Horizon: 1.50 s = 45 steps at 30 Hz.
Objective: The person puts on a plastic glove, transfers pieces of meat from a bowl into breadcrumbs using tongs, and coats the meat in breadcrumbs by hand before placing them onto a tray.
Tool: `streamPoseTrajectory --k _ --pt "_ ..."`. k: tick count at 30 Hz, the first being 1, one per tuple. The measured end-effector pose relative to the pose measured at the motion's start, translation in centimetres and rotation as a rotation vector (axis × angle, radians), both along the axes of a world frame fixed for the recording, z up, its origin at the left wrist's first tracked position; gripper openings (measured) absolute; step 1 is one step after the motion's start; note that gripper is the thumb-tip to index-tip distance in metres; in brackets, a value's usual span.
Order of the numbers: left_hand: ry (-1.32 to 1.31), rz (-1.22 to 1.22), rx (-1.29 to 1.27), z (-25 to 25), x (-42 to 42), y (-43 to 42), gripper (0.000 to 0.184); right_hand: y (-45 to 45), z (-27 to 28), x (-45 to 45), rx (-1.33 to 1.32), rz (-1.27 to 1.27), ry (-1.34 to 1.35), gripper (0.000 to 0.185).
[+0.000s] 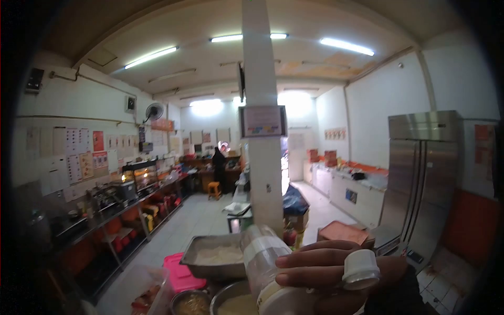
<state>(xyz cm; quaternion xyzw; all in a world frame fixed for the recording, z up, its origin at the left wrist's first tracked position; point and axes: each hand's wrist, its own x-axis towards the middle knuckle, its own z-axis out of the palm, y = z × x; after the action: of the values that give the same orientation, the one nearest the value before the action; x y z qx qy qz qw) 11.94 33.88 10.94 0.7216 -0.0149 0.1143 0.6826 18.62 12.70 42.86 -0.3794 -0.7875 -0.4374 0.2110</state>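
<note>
My right hand (315, 262) reaches in from the lower right, fingers wrapped over a clear plastic bottle (258, 251) with a pale band. A white ribbed cap (361, 269) sits against the same hand near the knuckles; how it is held is unclear. A dark sleeve covers the wrist. Just left of the bottle is a metal tray (191, 252) of pale powder. Below it stand a bowl of pale powder (236, 304) and a smaller bowl with light pieces (190, 304). My left hand does not show.
A pink lid (181, 275) and a translucent bin (123, 289) lie at lower left. A white pillar (265, 184) rises ahead. Metal shelving (113, 226) lines the left wall; a steel refrigerator (420, 178) stands right. A person in dark clothing (219, 170) is far back.
</note>
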Motion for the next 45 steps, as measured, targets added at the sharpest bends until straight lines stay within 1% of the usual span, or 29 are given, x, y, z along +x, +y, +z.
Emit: streamPoseTrajectory --k 2,3,5,6,7,8,11,12,15,16,18,20,22,24,25,26,28,29,30,31,32,35,36,38,39,41,42,44,45 --pt "0.012 0.009 -0.041 -0.7 -0.5 0.1 0.072 2.0 -2.8 0.2 -0.027 0.219 0.283 0.051" --pt "0.019 0.011 -0.066 -1.2 -0.8 0.3 0.072 4.0 -4.9 0.3 -0.029 0.369 0.453 0.053" --pt "0.032 -0.004 -0.124 -2.7 -1.4 0.3 0.072 4.8 -6.1 -0.4 -0.160 0.349 0.681 0.055" --pt "0.043 -0.014 -0.163 -3.1 -1.6 0.2 0.072 3.5 -4.8 -0.9 -0.302 0.182 0.727 0.055" --pt "0.061 -0.020 -0.204 -3.4 -2.4 0.3 0.073 2.4 -5.9 -0.4 -0.440 0.092 0.803 0.059" --pt "0.065 -0.035 -0.254 -4.2 -2.7 0.2 0.073 1.4 -7.0 0.1 -0.571 -0.011 0.871 0.064" --pt "0.099 -0.075 -0.375 -5.2 -3.9 -0.3 0.073 3.4 -13.4 2.1 -0.627 0.047 1.017 0.081" --pt "0.111 -0.090 -0.408 -5.6 -4.3 -0.5 0.073 3.0 -15.1 2.2 -0.722 -0.090 1.068 0.097" --pt "0.132 -0.115 -0.510 -6.7 -4.8 -0.9 0.074 2.7 -19.2 3.8 -0.623 -0.061 1.135 0.104" --pt "0.134 -0.118 -0.537 -7.0 -4.9 -0.8 0.074 2.7 -21.9 4.6 -0.511 0.085 1.129 0.106" --pt "0.143 -0.127 -0.593 -7.3 -5.3 -0.2 0.074 2.0 -24.4 4.3 -0.427 0.244 1.348 0.092" --pt "0.154 -0.140 -0.649 -7.7 -5.6 0.5 0.075 0.8 -24.9 4.6 -0.481 0.181 1.395 0.074" --pt "0.177 -0.170 -0.710 -8.2 -6.2 1.5 0.075 -0.8 -24.3 5.2 -0.671 -0.105 1.268 0.056" --pt "0.247 -0.243 -0.748 -8.7 -6.2 2.6 0.075 -1.8 -23.6 5.0 -0.648 -0.156 1.259 0.041" --pt "0.294 -0.286 -0.758 -8.9 -6.2 3.3 0.075 -2.3 -23.1 5.0 -0.635 -0.185 1.255 0.037" --pt "0.390 -0.350 -0.744 -9.3 -6.0 4.3 0.077 -2.9 -22.7 5.1 -0.598 -0.260 1.189 0.034" --pt "0.362 -0.317 -0.555 -9.9 -5.2 4.4 0.079 -4.1 -22.1 5.2 -0.523 -0.411 1.057 0.030" --pt "0.351 -0.304 -0.462 -9.3 -4.8 4.0 0.080 -4.6 -22.3 5.2 -0.560 -0.478 1.085 0.030" --pt "0.322 -0.241 -0.368 -8.4 -4.6 3.4 0.080 -4.9 -22.8 5.3 -0.598 -0.544 1.113 0.030" --pt "0.291 -0.180 -0.272 -6.3 -4.2 2.3 0.080 -5.2 -23.5 5.3 -0.635 -0.608 1.142 0.031" --pt "0.255 -0.123 -0.175 -4.9 -3.8 1.4 0.081 -5.5 -24.9 5.4 -0.639 -0.609 1.231 0.037" --pt "-0.250 0.264 0.666 -3.9 -2.6 0.0 0.077 -5.9 -26.4 5.3 -0.733 -0.845 1.731 0.043" --pt "-0.358 0.344 0.653 -4.0 -2.2 -0.4 0.075 -6.3 -27.1 5.4 -0.732 -0.829 1.837 0.044" --pt "-0.402 0.322 0.678 -4.1 -1.5 -0.5 0.075 -7.0 -28.7 5.4 -0.721 -0.781 2.044 0.047" --pt "-0.427 0.315 0.690 -4.0 -1.1 -0.5 0.075 -7.4 -29.3 5.2 -0.628 -0.772 1.942 0.046" --pt "-0.331 0.219 0.601 -3.7 -0.3 -0.8 0.074 -8.2 -29.8 4.8 -0.455 -0.756 1.724 0.046" --pt "-0.278 0.167 0.557 -3.7 -0.1 -1.1 0.073 -8.6 -29.7 4.7 -0.404 -0.821 1.627 0.045" --pt "-0.160 -0.014 0.362 -5.0 0.6 -1.1 0.071 -9.5 -28.4 4.1 -0.300 -0.960 1.443 0.045" --pt "-0.101 -0.112 0.265 -5.7 1.2 -1.3 0.070 -10.0 -28.4 4.2 -0.288 -0.914 1.387 0.045"
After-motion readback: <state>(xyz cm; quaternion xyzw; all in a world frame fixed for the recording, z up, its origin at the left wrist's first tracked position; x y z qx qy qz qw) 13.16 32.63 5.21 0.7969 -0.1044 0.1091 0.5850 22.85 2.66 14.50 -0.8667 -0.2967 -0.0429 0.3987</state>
